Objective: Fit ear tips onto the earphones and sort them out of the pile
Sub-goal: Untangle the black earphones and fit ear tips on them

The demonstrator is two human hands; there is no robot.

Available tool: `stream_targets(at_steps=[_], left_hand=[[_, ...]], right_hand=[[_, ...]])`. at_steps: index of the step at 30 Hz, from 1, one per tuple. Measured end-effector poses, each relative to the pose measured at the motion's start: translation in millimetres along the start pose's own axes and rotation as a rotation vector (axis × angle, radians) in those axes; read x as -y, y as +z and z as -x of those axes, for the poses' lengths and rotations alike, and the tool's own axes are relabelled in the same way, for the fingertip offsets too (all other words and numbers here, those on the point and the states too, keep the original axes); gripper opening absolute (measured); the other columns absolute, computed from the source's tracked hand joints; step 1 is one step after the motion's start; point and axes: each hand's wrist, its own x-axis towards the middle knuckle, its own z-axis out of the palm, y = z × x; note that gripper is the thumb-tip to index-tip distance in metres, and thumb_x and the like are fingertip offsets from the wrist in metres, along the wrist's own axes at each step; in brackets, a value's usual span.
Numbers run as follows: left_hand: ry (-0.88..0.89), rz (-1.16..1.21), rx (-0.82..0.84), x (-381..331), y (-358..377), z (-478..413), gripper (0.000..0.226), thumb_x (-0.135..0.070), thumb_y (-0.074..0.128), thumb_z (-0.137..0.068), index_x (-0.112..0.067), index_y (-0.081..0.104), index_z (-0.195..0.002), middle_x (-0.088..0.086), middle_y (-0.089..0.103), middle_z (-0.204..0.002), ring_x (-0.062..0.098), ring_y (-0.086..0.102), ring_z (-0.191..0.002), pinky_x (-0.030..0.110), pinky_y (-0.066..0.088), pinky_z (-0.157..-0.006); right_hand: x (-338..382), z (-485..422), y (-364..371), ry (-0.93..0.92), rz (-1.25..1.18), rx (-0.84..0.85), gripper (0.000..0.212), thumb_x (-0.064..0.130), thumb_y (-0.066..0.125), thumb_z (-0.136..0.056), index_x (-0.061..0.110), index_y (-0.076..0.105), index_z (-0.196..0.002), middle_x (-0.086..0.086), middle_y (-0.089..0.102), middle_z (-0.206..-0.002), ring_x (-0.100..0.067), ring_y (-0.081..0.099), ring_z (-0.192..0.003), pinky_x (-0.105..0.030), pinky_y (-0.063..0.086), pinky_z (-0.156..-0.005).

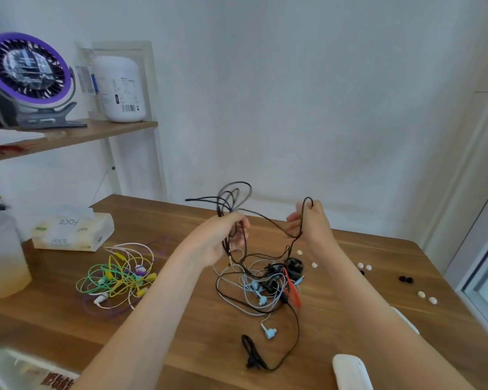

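Your left fingers (240, 220) are curled round a bunch of black earphone cable (268, 220), so your left hand (223, 239) grips several loops at once, with more loops standing up above the fist. Your right fingers (316, 206) pinch the same cable at a bend, while the other fingers of your right hand (312, 222) are spread loosely. Both hands are raised above the middle of the surface (181, 347), and the cable sags between them and runs down into the tangled pile (265, 282) below.

That pile of black, grey, light-blue and red earphones lies at the middle of the surface. One light-blue earbud (269, 332) and a black plug end (252, 358) trail towards the near edge.

A separate bunch of green, yellow and white earphones (119, 277) lies towards the left edge, well apart from the pile. Loose white ear tips (314, 265) lie just right of the pile, and more are scattered towards the right edge with a few dark ear tips (405, 279).

A tissue pack (71, 232) sits near the far left corner, with a clouded plastic container (0, 257) at the left edge. A white object (350, 370) lies at the near edge.
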Motion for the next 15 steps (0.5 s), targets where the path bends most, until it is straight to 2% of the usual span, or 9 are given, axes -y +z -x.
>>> stream_targets(at_steps=[2,4,6,7,8,10,13,15], left_hand=[[0.025,0.241,-0.074,-1,-4,-2,0.024,-0.011,0.049,-0.096,-0.008,0.057,-0.074,0.011,0.066,-0.087,0.02,0.065,-0.081,0.03,0.055,-0.071],[0.067,0.46,-0.125,-1,-6,-4,0.02,-0.007,0.043,-0.099,-0.008,0.057,-0.084,0.015,0.067,-0.097,0.023,0.067,-0.086,0.036,0.055,-0.077],[0.105,0.65,-0.144,-1,-7,-8,0.026,-0.001,0.035,-0.1,-0.009,0.059,-0.093,0.013,0.062,-0.082,0.015,0.06,-0.061,0.026,0.053,-0.06],[0.125,0.664,-0.165,0,-7,-9,0.031,-0.001,0.032,-0.101,-0.011,0.06,-0.095,0.009,0.057,-0.073,0.01,0.049,-0.048,0.019,0.046,-0.047],[0.147,0.62,-0.183,1,-7,-12,0.034,-0.003,0.031,-0.102,-0.014,0.062,-0.096,0.005,0.05,-0.067,0.006,0.037,-0.042,0.016,0.035,-0.04],[0.183,0.456,-0.173,5,-3,-15,0.032,-0.008,0.032,-0.104,-0.013,0.063,-0.098,0.0,0.043,-0.064,0.005,0.027,-0.042,0.015,0.026,-0.037],[0.18,0.133,-0.04,10,5,-13,0.023,-0.014,0.04,-0.102,-0.007,0.062,-0.103,-0.001,0.042,-0.068,0.006,0.031,-0.051,0.016,0.033,-0.043],[0.2,-0.178,0.037,16,12,-13,0.021,-0.02,0.046,-0.1,-0.01,0.061,-0.111,-0.003,0.046,-0.072,0.006,0.037,-0.055,0.021,0.046,-0.06]], right_hand=[[1,-3,-5,0.036,-0.048,0.002,0.021,0.022,0.033,-0.103,0.014,0.049,-0.092,-0.01,0.058,-0.077,-0.023,0.055,-0.061,-0.036,0.049,-0.061],[2,-3,-9,0.008,0.088,0.003,0.031,0.024,0.035,-0.1,0.01,0.051,-0.077,-0.008,0.055,-0.078,-0.022,0.051,-0.069,-0.034,0.042,-0.066],[7,-1,-12,-0.059,0.234,-0.021,0.036,0.026,0.036,-0.099,0.004,0.054,-0.077,-0.006,0.047,-0.079,-0.02,0.044,-0.071,-0.03,0.035,-0.06],[9,0,-14,-0.085,0.276,-0.036,0.038,0.027,0.035,-0.1,0.003,0.055,-0.078,-0.005,0.044,-0.076,-0.02,0.042,-0.069,-0.029,0.033,-0.058],[11,0,-16,-0.1,0.306,-0.039,0.042,0.029,0.033,-0.101,0.003,0.055,-0.078,-0.005,0.045,-0.073,-0.02,0.043,-0.067,-0.029,0.033,-0.057],[19,0,-18,-0.09,0.267,0.017,0.049,0.034,0.029,-0.104,0.005,0.056,-0.075,-0.006,0.051,-0.069,-0.017,0.048,-0.059,-0.029,0.037,-0.055],[31,6,-15,-0.063,0.013,0.148,0.046,0.031,0.033,-0.104,0.004,0.056,-0.075,-0.011,0.055,-0.062,-0.02,0.053,-0.051,-0.028,0.045,-0.047],[38,11,-10,-0.091,-0.087,0.215,0.042,0.028,0.036,-0.104,0.003,0.056,-0.078,-0.011,0.057,-0.061,-0.021,0.057,-0.052,-0.028,0.05,-0.047]])
